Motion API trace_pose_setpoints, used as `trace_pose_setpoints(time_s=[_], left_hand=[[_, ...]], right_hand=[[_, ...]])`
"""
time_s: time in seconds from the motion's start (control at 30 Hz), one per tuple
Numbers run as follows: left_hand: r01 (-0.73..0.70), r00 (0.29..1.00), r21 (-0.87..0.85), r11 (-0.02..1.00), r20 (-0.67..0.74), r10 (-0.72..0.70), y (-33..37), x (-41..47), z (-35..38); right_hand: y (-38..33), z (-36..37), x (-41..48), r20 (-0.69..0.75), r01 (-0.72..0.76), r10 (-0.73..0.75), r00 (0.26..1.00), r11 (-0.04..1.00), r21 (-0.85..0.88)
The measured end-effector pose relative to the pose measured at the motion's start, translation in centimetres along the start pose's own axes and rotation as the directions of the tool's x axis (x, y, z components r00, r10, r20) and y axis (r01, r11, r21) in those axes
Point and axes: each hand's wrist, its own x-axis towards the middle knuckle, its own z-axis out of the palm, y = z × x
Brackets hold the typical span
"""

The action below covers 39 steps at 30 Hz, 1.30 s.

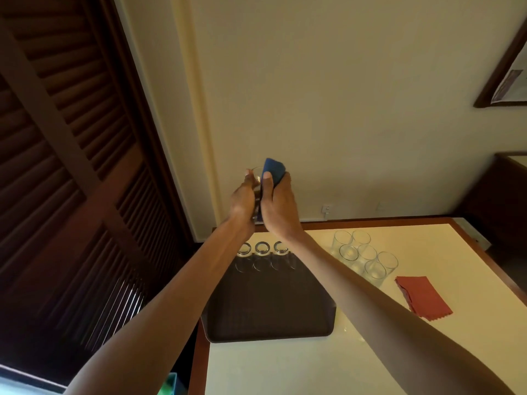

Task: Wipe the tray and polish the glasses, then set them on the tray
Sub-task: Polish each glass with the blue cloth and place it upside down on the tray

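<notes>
Both hands are raised in front of the wall, above the table's far edge. My left hand (242, 195) grips a clear glass (255, 175), mostly hidden between the palms. My right hand (278, 201) holds a blue cloth (273, 169) pressed against that glass. Below lies a dark brown tray (271, 309) with three glasses (261, 249) standing upside down in a row along its far edge. Several more clear glasses (363, 255) stand upright in a cluster on the table to the right of the tray.
A folded red cloth (422, 297) lies on the cream table (313, 366) right of the glasses. Dark louvred doors (71, 166) fill the left side. A dark cabinet (502, 189) stands at the far right, and a framed picture (507, 75) hangs on the wall.
</notes>
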Motion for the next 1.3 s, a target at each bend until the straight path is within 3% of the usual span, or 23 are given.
trace_pose_setpoints(time_s=[0.1,0.27,0.33,0.43,0.53,0.67,0.73,0.83,1.03,1.13,1.3], left_hand=[[-0.035,0.999,0.008,0.999,-0.015,0.035,-0.2,-0.3,0.2],[-0.007,1.000,0.012,1.000,0.019,0.007,0.7,-0.7,0.7],[0.002,1.000,0.000,1.000,0.011,-0.002,1.0,-0.6,0.6],[0.021,1.000,-0.068,0.997,0.024,-0.019,1.2,-0.4,0.3],[-0.031,0.999,-0.031,0.999,0.008,0.031,0.9,-0.1,-0.2],[-0.019,0.998,-0.070,0.997,0.059,0.023,0.4,0.0,-0.4],[-0.015,0.999,-0.081,0.997,0.035,0.018,0.4,-0.1,-0.3],[-0.055,0.998,-0.039,0.998,0.015,0.055,0.4,-0.5,0.2],[-0.027,1.000,0.012,1.000,0.002,0.027,1.1,-1.0,0.8],[-0.033,0.999,0.003,0.999,-0.021,0.033,1.4,-1.0,0.5],[-0.063,0.997,0.067,0.996,-0.047,0.066,1.2,-0.7,0.1]], right_hand=[[0.0,-1.0,1.9,-0.008,-0.109,0.110,0.994,0.993,0.045],[0.3,-1.0,1.9,0.116,-0.322,0.305,0.945,0.927,0.189],[0.2,-0.9,0.9,0.148,-0.343,0.320,0.936,0.922,0.179],[0.5,0.2,-1.0,0.121,-0.266,0.252,0.960,0.957,0.115],[0.7,0.8,-2.3,0.070,-0.063,0.057,0.996,0.995,0.081],[0.4,0.4,-1.1,-0.004,0.147,-0.147,0.989,0.989,0.021],[-0.1,-0.4,0.0,-0.001,0.105,-0.105,0.994,0.994,0.043],[-0.6,-1.3,1.7,0.022,-0.098,0.096,0.995,0.988,0.118],[-0.2,-1.1,1.4,0.170,-0.367,0.345,0.923,0.922,0.124],[0.3,-0.7,-0.6,0.210,-0.327,0.303,0.929,0.941,0.090],[0.3,0.3,-2.2,0.113,-0.060,0.047,0.993,0.991,0.117]])
